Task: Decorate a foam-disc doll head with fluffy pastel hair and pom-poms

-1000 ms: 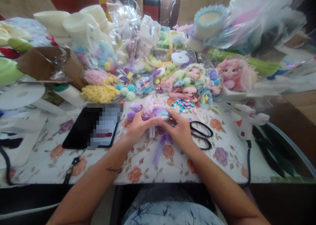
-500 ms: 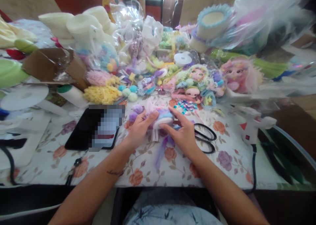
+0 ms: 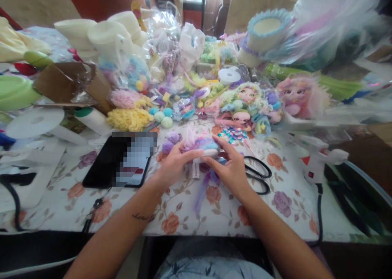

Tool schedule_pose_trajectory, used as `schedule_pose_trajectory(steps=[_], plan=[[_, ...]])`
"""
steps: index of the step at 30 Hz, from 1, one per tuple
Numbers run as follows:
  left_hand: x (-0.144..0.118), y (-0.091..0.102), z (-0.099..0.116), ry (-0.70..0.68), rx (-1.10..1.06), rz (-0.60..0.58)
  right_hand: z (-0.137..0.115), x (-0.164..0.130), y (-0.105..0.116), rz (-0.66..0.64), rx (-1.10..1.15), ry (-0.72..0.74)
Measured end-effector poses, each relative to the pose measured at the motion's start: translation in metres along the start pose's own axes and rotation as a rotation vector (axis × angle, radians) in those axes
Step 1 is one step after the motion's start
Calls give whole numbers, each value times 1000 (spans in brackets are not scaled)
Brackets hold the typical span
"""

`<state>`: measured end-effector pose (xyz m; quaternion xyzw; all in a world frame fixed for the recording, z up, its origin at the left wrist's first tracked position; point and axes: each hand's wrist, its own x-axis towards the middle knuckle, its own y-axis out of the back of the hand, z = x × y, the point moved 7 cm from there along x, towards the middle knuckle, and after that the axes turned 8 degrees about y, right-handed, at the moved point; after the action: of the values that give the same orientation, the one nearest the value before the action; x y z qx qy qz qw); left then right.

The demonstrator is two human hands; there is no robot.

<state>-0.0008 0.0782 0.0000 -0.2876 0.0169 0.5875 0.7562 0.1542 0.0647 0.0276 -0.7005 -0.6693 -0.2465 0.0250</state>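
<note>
Both hands meet on a small fluffy purple, pink and blue plush piece (image 3: 199, 145) that rests on the floral tablecloth (image 3: 190, 213). My left hand (image 3: 174, 164) grips its left side with the thumb on top. My right hand (image 3: 231, 166) holds its right side, fingers spread over it. A purple ribbon tail (image 3: 200, 189) hangs from the piece toward me. Purple pompoms (image 3: 171, 140) sit just left of it.
Black scissors (image 3: 259, 175) lie right of my right hand. A white glue gun (image 3: 318, 162) stands further right, its cord trailing off the edge. A black phone (image 3: 122, 160) lies left. Blue gems (image 3: 232, 134), dolls (image 3: 245, 105), pompoms, bags and foam cups crowd the back.
The hands have stayed on the plush piece, turning it slightly. The view has shifted a little, so everything sits further right and lower in the frame.
</note>
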Motion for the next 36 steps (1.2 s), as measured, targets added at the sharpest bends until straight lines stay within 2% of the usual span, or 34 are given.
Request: schedule_pose_trajectory(steps=[8,17,23,28,32,36], plan=[[-1,1,0,82,-55,37,0,0,0,2,2,-15],[1,-8,2,89,-139,-45,1,0,-1,11,3,-18],[2,-6,1,48,-95,-50,3,1,1,44,43,-41],[3,-5,2,33,-109,-55,2,1,0,24,26,-53],[0,-2,0,73,-54,17,2,0,-1,18,34,-56],[-2,-5,3,98,-72,-26,0,1,1,30,31,-44]])
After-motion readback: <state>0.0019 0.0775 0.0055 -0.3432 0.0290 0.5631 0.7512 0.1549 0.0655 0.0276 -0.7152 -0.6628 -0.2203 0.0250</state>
